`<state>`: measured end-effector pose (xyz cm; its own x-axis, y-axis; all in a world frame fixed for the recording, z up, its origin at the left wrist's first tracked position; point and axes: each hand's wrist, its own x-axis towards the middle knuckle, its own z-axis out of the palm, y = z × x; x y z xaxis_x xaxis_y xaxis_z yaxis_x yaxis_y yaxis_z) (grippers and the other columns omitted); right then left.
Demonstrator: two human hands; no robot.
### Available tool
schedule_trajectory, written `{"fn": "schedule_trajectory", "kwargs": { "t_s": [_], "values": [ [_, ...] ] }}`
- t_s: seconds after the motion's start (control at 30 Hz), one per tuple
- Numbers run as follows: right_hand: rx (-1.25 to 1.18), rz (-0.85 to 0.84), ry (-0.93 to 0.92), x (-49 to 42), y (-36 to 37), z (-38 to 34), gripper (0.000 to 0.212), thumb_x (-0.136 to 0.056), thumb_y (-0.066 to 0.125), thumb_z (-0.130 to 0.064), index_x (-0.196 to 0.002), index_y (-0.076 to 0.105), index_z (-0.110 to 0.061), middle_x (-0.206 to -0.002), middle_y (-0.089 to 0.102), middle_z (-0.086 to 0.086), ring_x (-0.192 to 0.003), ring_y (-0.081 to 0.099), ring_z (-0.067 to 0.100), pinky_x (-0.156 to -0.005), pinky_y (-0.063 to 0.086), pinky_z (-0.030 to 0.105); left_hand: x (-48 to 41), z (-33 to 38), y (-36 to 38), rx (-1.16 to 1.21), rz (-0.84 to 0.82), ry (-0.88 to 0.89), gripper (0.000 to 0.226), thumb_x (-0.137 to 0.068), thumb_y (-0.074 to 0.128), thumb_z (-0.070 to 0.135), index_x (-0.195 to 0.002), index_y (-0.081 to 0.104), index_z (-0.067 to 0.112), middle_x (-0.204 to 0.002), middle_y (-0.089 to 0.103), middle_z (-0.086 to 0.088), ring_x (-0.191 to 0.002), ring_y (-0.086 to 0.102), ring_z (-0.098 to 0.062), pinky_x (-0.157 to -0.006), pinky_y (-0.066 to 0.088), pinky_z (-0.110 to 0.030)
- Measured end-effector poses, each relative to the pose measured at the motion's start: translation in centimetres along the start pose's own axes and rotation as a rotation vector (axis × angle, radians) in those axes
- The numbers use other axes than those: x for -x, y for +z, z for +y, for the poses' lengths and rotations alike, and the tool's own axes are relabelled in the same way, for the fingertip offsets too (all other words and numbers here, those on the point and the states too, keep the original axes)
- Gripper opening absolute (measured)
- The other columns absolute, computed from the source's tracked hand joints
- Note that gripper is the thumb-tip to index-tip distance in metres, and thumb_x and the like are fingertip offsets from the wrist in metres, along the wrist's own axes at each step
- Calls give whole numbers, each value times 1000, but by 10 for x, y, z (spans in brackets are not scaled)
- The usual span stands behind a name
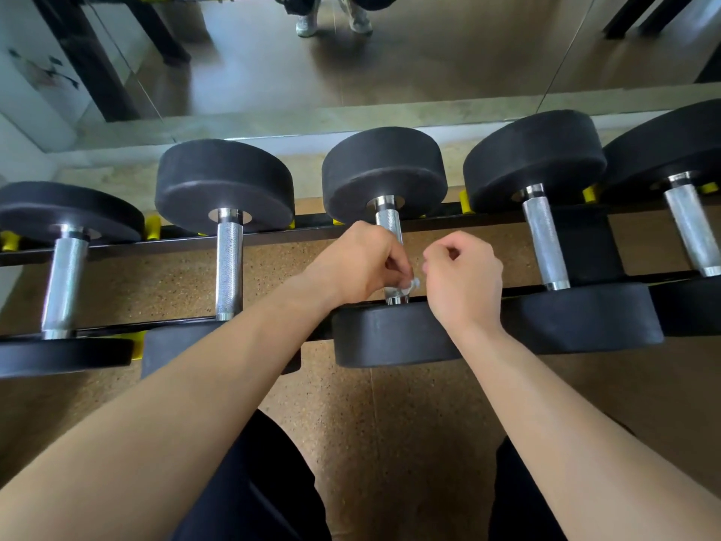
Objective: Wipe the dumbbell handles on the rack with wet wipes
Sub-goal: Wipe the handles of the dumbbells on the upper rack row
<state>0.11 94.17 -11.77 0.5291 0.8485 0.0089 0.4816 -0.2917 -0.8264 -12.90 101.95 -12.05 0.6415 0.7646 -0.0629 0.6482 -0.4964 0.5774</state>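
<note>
So both hands are hovering over the middle dumbbell handle (pixel 388 220) on the rack (pixel 273 238). The left hand (pixel 359 263) is curling its fingers and pinching a small crumpled wet wipe (pixel 412 285) right against the near end of that handle, just above the front weight plate (pixel 390 337). The right hand (pixel 464 279) is sitting just beside it with fingers curled in, but honestly I can't tell if it's grabbing the wipe too or nothing at all. The left neighbour handle (pixel 229 267) and the right neighbour handle (pixel 544 244) are lying untouched. A mirror (pixel 351 64) is running along behind the rack
</note>
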Motion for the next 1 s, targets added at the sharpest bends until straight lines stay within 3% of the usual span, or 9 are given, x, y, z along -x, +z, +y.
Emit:
{"fn": "schedule_trajectory", "kwargs": {
  "t_s": [0.17, 0.33, 0.5, 0.63, 0.7, 0.83, 1.0],
  "values": [
    [-2, 4, 14, -1, 2, 2, 19, -97, 54, -20, -88, 70, -21, -85, 68, -5, -80, 61, 4, -58, 35, 12, 4, 1, 5, -8, 3, 11, 5, -80, 84, 19, -85, 83, 19, -79, 74, 4, -69, 63, -4, -63, 37, -3],
    [-9, 2, 18, -1, 1, 2, 19, -98, 54, -19, -89, 70, -20, -85, 68, -4, -78, 60, 3, -56, 34, 9, 14, -12, 1, 93, 1, -23, 6, -77, 87, 15, -80, 82, 17, -79, 74, 5, -69, 64, -1, -69, 48, -11],
    [23, 13, 6, -2, 0, 0, 20, -97, 54, -18, -86, 70, -19, -84, 67, -5, -74, 57, 1, -50, 33, 7, -4, 11, 8, -76, 48, -15, 5, -80, 79, 17, -80, 81, 21, -74, 71, 7, -73, 63, -10, -70, 44, -16],
    [11, 4, 2, -2, 0, 1, 20, -98, 53, -18, -86, 70, -18, -82, 67, -5, -72, 58, 1, -49, 36, 6, 9, -3, 2, -58, 7, 10, 4, -80, 82, 15, -82, 80, 18, -77, 73, 5, -69, 63, -4, -66, 42, -8],
    [14, -1, -9, -2, 0, 2, 19, -99, 54, -19, -88, 69, -19, -85, 67, -5, -75, 58, 2, -55, 33, 9, 19, -10, -1, -24, 18, -42, 5, -81, 82, 13, -83, 80, 17, -80, 73, 5, -70, 65, -4, -70, 48, -12],
    [92, -38, -54, 0, -2, -1, 17, -101, 52, -22, -93, 68, -22, -91, 65, -7, -72, 50, 0, -57, 29, 10, 39, -6, -5, 138, 209, -172, 9, -79, 83, 8, -79, 79, 17, -79, 74, 4, -71, 65, -7, -73, 51, -14],
    [294, -143, -239, 3, -2, -11, 18, -101, 49, -29, -97, 67, -26, -96, 70, -6, -78, 56, 12, -58, 47, 26, 69, -7, -34, 124, 279, -352, 7, -83, 83, 17, -84, 76, 20, -79, 66, 14, -72, 60, 0, -68, 46, -8]
  ]
}}
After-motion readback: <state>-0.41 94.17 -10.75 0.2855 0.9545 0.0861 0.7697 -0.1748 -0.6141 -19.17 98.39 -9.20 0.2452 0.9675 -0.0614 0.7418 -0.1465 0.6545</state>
